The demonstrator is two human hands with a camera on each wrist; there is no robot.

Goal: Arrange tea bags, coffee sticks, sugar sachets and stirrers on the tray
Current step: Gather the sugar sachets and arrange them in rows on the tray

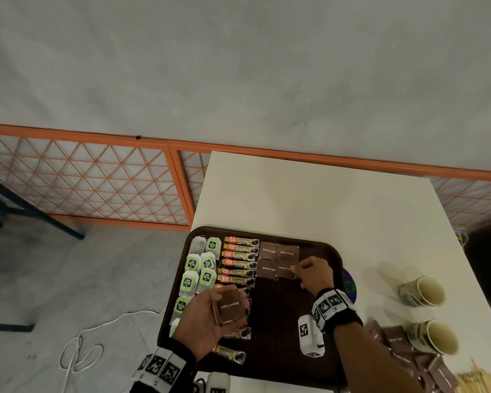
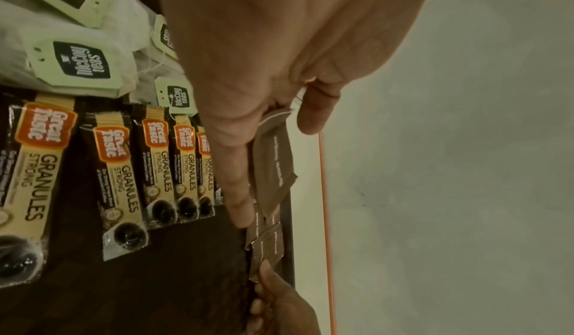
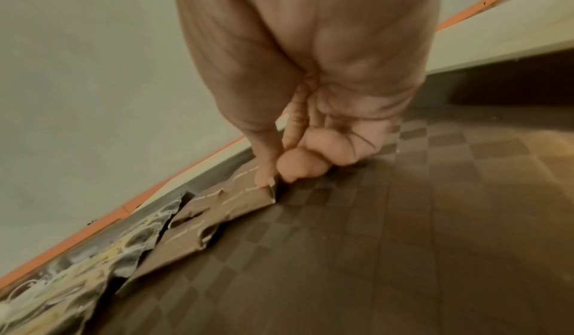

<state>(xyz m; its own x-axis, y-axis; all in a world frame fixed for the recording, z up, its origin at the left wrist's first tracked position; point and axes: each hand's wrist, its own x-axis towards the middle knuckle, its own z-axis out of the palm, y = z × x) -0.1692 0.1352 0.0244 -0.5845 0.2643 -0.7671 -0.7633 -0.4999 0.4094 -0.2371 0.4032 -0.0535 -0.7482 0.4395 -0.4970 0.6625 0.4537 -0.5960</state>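
Observation:
A dark brown tray [image 1: 275,324] holds green-tagged tea bags [image 1: 201,268] in its left column, coffee sticks [image 1: 240,259] beside them, and brown sugar sachets [image 1: 278,252] in the middle far part. My left hand [image 1: 210,313] hovers palm up over the coffee sticks and grips a small stack of brown sugar sachets [image 1: 230,307], seen edge-on in the wrist view [image 2: 273,156]. My right hand [image 1: 312,272] reaches over the tray and pinches the near right sachet [image 1: 285,272] at its corner, thumb on top [image 3: 248,193], with the sachet lying on the tray.
On the white table [image 1: 323,194] right of the tray stand two paper cups [image 1: 425,290] [image 1: 434,336]. Loose brown sachets [image 1: 400,344] and wooden stirrers [image 1: 476,381] lie at the near right. A purple disc [image 1: 350,286] peeks from under the tray's right rim.

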